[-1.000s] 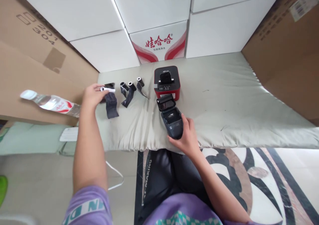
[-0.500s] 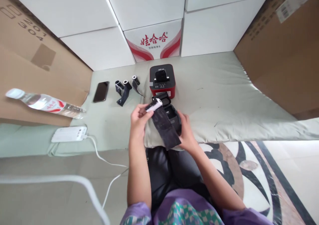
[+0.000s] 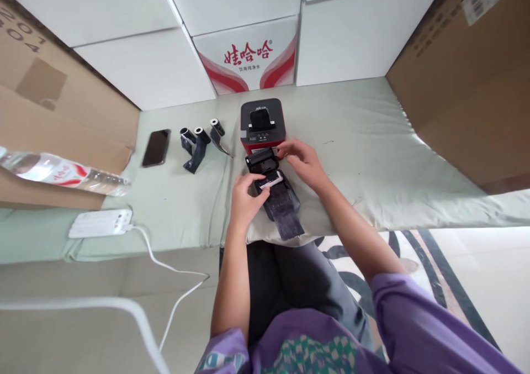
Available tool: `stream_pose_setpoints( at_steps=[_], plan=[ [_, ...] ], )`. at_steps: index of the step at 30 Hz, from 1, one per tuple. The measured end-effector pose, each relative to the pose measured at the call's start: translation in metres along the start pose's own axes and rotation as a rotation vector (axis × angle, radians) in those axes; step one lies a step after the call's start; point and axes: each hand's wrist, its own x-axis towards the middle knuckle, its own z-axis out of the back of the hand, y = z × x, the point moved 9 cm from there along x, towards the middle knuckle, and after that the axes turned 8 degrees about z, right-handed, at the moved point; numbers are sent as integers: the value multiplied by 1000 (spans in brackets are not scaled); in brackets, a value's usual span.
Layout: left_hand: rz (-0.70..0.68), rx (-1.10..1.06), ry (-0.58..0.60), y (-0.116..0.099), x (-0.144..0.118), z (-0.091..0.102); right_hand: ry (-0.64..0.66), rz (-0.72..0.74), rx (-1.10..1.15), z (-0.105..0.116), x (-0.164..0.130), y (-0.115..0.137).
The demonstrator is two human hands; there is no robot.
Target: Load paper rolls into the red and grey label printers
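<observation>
One paper roll is pinched in my left grip at the opened printer, just in front of the red-and-black box. From here I cannot tell whether my right grip, beside the lid near the box's front-right corner, pinches anything. Three more rolls lie left of the box.

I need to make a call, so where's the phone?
In the head view, the phone lies on the left, between the bottle and three rolls.

White boxes behind a cloth-covered bench (patterned floor below).
</observation>
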Motion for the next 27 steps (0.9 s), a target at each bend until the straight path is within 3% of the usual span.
stream_pose_setpoints(
  at_steps=[6,12,19,23,27],
  plan=[
    [-92,77,-18,-16,-4,2,246,146,-154,-26,-13,-3],
    [-85,163,-42,-22,-7,3,281,51,-111,-23,-13,-18],
    [-60,131,-19,-16,-8,-2,454,-79,32,-29,-17,-38],
    [-46,146,-6,-14,-7,-5,444,-91,47,-27,-15,-40],
    [-42,283,-79,-19,-7,-1,384,-118,88,-27,-14,-42]
  ],
)
